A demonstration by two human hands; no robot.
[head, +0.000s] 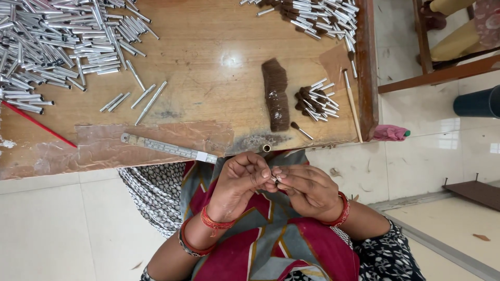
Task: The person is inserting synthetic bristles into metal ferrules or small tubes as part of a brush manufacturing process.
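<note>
My left hand [239, 183] and my right hand [308, 190] meet fingertip to fingertip above my lap, just below the table's near edge. Together they pinch a small silvery piece [274, 178], mostly hidden by the fingers. On the wooden table [208, 57] right above them lies a strip of brown bristle [276, 96]. Beside it is a small cluster of metal tubes with brown tufts [315, 102], and one tufted tube [301, 130] lies alone. A short tube end [266, 148] stands at the table's edge.
A big heap of bare metal tubes [52, 39] fills the far left, with several loose tubes [140, 96] nearby. More tufted tubes [317, 13] lie far right. Also here: a metal ruler [166, 148], a red stick [36, 122], a thin wooden stick [352, 106], a pink cloth [390, 133].
</note>
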